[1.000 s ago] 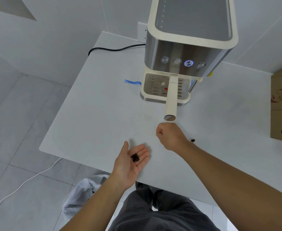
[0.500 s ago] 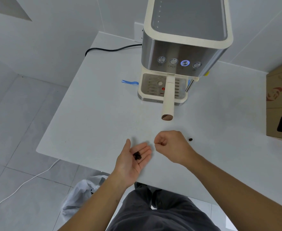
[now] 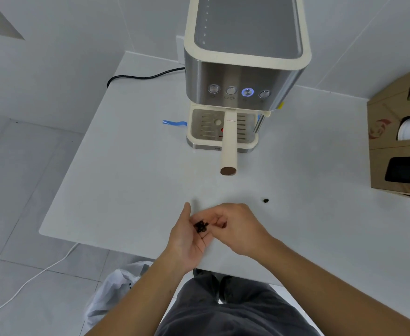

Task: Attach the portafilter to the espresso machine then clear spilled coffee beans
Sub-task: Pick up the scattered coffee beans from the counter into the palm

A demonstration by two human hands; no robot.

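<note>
The cream and steel espresso machine (image 3: 242, 76) stands at the back of the white table (image 3: 126, 166), one button lit blue. The portafilter sits locked under it, its cream handle (image 3: 229, 146) pointing toward me. My left hand (image 3: 189, 236) is cupped palm up near the table's front edge, holding a small pile of dark coffee beans (image 3: 201, 226). My right hand (image 3: 237, 226) touches the left palm, fingertips pinched at the beans. One loose coffee bean (image 3: 266, 200) lies on the table to the right of my hands.
A cardboard box (image 3: 400, 141) with cut-out openings stands at the right edge. A blue strip (image 3: 173, 122) lies left of the machine, and a black power cord (image 3: 141, 77) runs behind. On the floor below are a white plastic bag (image 3: 116, 289) and a white cable (image 3: 29, 280).
My right hand has moved down and left from below the portafilter handle to my left palm. The pile of beans in the left palm looks a little larger.
</note>
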